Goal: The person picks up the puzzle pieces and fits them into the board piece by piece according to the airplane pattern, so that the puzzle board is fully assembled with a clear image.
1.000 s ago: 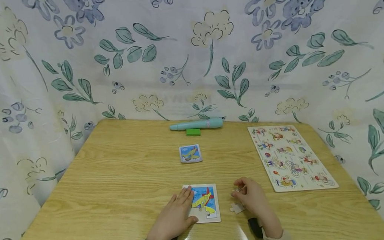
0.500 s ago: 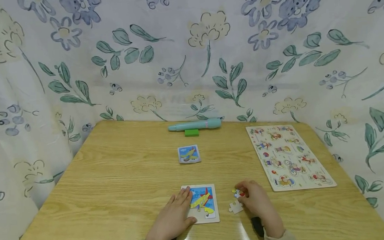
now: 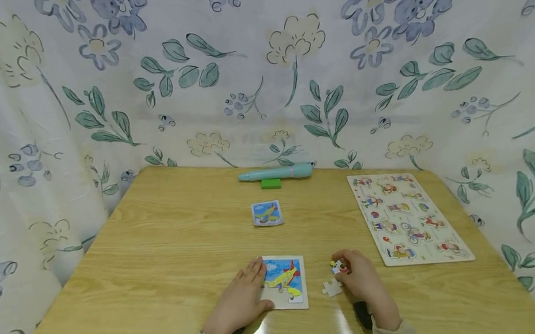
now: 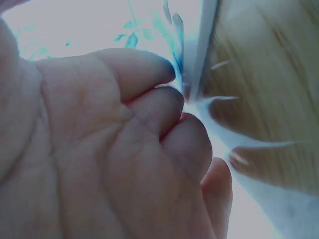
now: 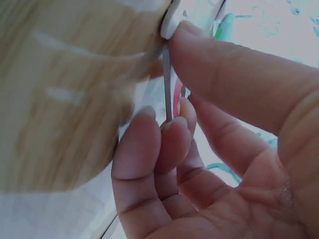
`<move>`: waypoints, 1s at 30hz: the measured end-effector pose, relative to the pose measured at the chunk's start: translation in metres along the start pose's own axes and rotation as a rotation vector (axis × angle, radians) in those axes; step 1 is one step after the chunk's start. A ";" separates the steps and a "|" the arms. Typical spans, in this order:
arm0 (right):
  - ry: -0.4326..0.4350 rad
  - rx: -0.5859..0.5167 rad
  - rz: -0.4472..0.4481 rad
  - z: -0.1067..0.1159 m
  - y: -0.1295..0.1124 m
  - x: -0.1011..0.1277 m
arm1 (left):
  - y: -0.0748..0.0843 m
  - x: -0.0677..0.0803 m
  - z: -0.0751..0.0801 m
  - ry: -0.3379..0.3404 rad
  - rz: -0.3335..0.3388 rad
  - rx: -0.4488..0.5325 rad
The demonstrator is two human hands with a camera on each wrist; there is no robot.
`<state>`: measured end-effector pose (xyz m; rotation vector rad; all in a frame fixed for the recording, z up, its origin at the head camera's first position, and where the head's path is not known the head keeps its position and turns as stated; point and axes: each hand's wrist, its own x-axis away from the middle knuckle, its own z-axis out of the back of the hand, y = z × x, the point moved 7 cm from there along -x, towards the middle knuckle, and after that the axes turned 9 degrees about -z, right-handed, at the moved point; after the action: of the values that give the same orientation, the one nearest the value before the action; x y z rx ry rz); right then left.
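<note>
An airplane puzzle board (image 3: 286, 282) lies on the wooden table (image 3: 162, 257) near its front edge. My left hand (image 3: 239, 302) rests flat on the board's left side, fingers straight; in the left wrist view the fingers (image 4: 164, 107) lie together against the board's edge. My right hand (image 3: 360, 279) pinches a small coloured puzzle piece (image 3: 337, 266) just right of the board; in the right wrist view the thin piece (image 5: 167, 84) is held between thumb and fingertips. A pale loose piece (image 3: 332, 287) lies on the table under that hand.
A small airplane picture card (image 3: 267, 213) lies mid-table. A teal pen (image 3: 277, 173) and a green block (image 3: 271, 184) sit at the far edge. A wooden peg puzzle (image 3: 408, 217) lies at the right. Floral cloth (image 3: 261, 74) surrounds the table.
My right hand has turned the coloured piece up between its fingertips, so its printed face shows. The left hand has stayed on the board.
</note>
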<state>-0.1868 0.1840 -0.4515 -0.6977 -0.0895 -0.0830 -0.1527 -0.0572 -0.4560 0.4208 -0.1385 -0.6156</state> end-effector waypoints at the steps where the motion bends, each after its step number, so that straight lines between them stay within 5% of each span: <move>1: 0.006 0.007 -0.003 0.001 0.000 -0.001 | 0.000 -0.001 0.001 0.003 -0.001 0.000; 10: 0.074 -0.155 -0.102 0.008 -0.004 -0.004 | -0.004 -0.005 -0.005 -0.001 0.004 0.018; 14: -0.022 -0.266 -0.105 -0.013 -0.020 0.000 | -0.003 -0.004 -0.003 -0.011 0.005 0.019; 18: -0.165 -0.323 -0.009 -0.043 -0.051 0.010 | -0.002 -0.004 -0.002 -0.018 -0.001 0.004; 23: -0.189 -0.267 0.150 -0.068 -0.087 0.023 | -0.001 -0.003 0.000 -0.010 -0.013 -0.018; 30: -0.061 -0.057 0.187 -0.082 -0.102 0.028 | 0.003 -0.001 0.001 0.004 -0.024 0.003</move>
<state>-0.1650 0.0520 -0.4460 -0.7626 -0.0803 0.1160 -0.1520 -0.0550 -0.4537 0.4271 -0.1306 -0.6382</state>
